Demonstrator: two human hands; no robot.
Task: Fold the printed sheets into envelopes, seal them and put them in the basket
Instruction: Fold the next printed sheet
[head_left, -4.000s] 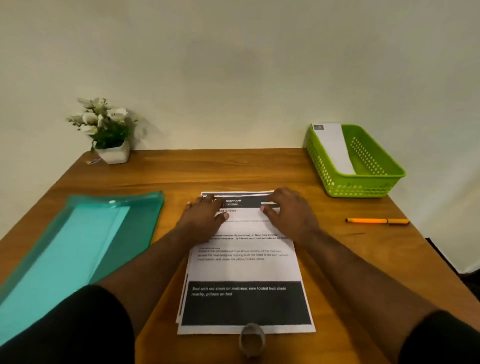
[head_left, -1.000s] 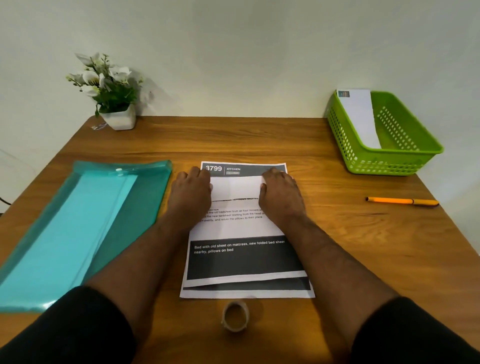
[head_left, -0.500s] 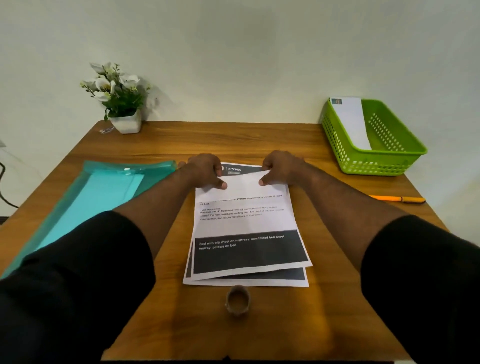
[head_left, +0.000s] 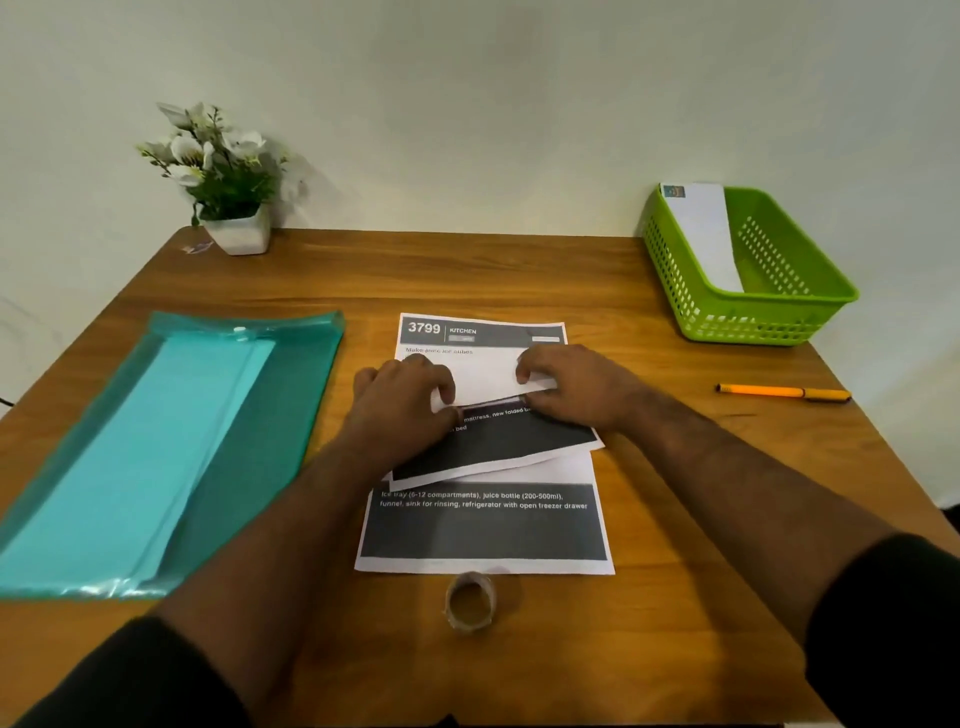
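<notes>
A printed sheet (head_left: 498, 441) lies askew on top of a second printed sheet (head_left: 483, 525) headed "3799 KITCHEN" at the table's middle. The top sheet's far end is folded over toward me, so its white back faces up. My left hand (head_left: 402, 397) pinches the left end of that folded flap. My right hand (head_left: 571, 384) pinches its right end, fingers curled over the edge. A green basket (head_left: 769, 317) stands at the back right, with one white sealed envelope (head_left: 704, 234) leaning inside it.
A roll of tape (head_left: 470, 600) stands near the front edge, below the sheets. An orange pen (head_left: 782, 392) lies at the right. A teal plastic folder (head_left: 156, 447) covers the left side. A white pot of flowers (head_left: 223, 182) stands at the back left.
Both hands have drawn the top sheet's folded far end further toward me, lengthening the fold. More of the lower KITCHEN sheet now shows, and the top sheet has skewed.
</notes>
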